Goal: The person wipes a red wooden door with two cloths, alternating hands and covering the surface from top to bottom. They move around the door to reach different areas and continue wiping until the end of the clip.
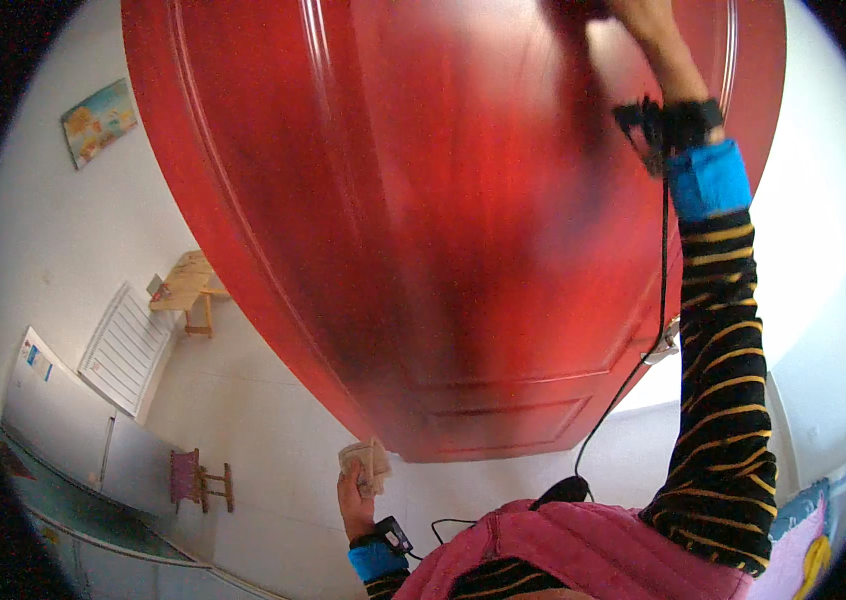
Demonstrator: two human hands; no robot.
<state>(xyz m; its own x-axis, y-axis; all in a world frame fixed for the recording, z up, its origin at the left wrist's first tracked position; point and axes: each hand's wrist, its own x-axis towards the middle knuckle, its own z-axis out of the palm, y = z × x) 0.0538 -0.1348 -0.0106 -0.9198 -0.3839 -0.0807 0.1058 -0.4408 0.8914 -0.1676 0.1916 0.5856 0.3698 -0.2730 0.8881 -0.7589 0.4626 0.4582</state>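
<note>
A large red panelled door (423, 225) stands close before me and fills the middle of the view. My right hand (646, 26) is raised high against its upper part, blurred, with the fingers cut off by the top edge. Whether it holds anything cannot be made out; a dark patch beside it may be a shadow or reflection. Low down, near the door's bottom left corner, my left hand (354, 504) grips a folded beige cloth (367, 459). A metal door handle (661, 351) sits at the right edge of the door, partly behind my right arm.
Left of the door are a white radiator (127, 349), a wooden table (187, 285), a small stool (198, 480) and a grey refrigerator (55, 412). A painting (99, 124) hangs on the wall. A black cable (664, 255) runs down from my right wrist.
</note>
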